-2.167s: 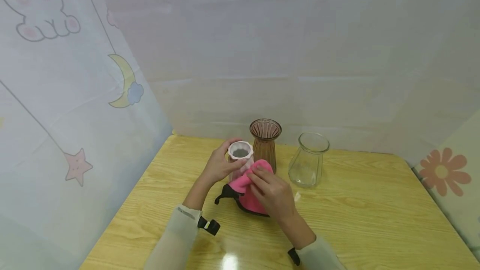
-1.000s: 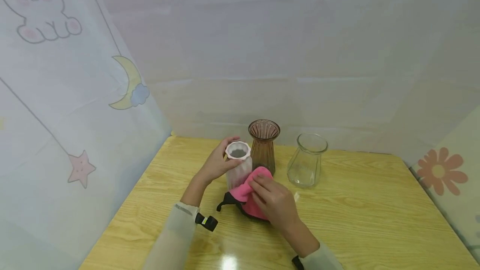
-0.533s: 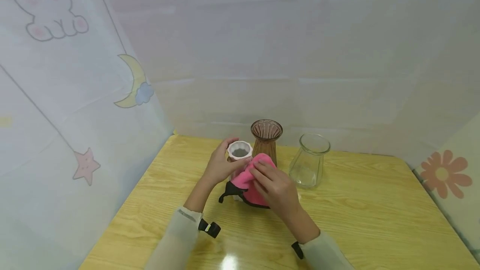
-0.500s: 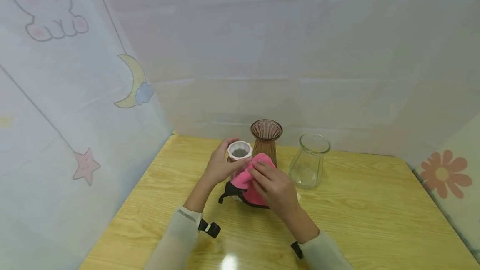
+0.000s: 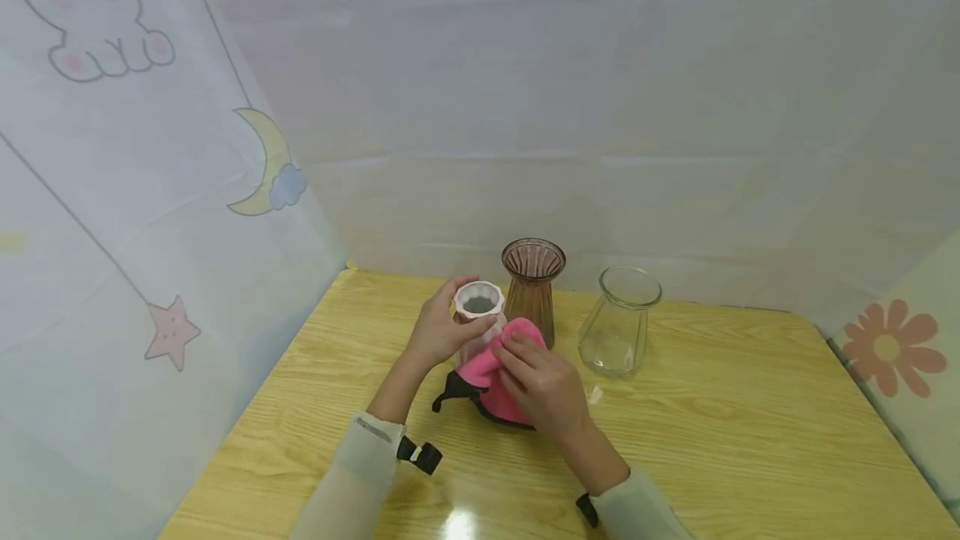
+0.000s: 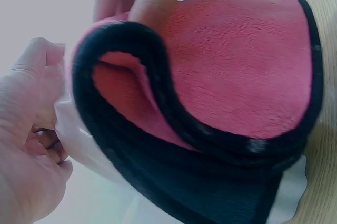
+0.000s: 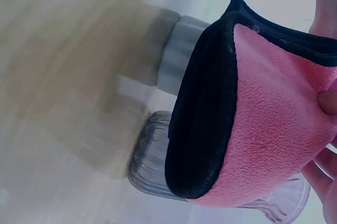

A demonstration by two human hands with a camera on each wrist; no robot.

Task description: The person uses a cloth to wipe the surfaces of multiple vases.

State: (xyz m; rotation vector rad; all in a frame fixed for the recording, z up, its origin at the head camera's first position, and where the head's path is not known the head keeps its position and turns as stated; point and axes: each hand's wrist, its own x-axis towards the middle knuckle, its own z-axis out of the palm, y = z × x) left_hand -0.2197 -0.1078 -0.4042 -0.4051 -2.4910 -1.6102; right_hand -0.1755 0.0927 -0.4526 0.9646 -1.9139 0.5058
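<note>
My left hand (image 5: 437,330) grips a white fluted vase (image 5: 471,347) just below its scalloped rim, fingers behind and thumb in front. The vase stands upright with its mouth facing up. With my right hand (image 5: 551,394) I pinch a folded pink cloth (image 5: 504,403) with black edging and a black hanging loop, laid against the near right side of the vase. In the left wrist view the cloth (image 6: 237,66) covers most of the vase body. The right wrist view shows the vase's base (image 7: 181,55) on the tabletop, beyond the cloth's dark fold.
Right behind the white vase stands a brownish-pink ribbed glass vase (image 5: 531,307) with a flared rim. A clear glass vase (image 5: 613,336) is farther right. All are on a wood-grain table (image 5: 750,423), with a pale printed sheet (image 5: 480,107) hung behind and at the sides.
The cloth in my right hand has shifted down, then up, then slightly down again along the vase's side. My left hand keeps its grip; the two glass vases stay put.
</note>
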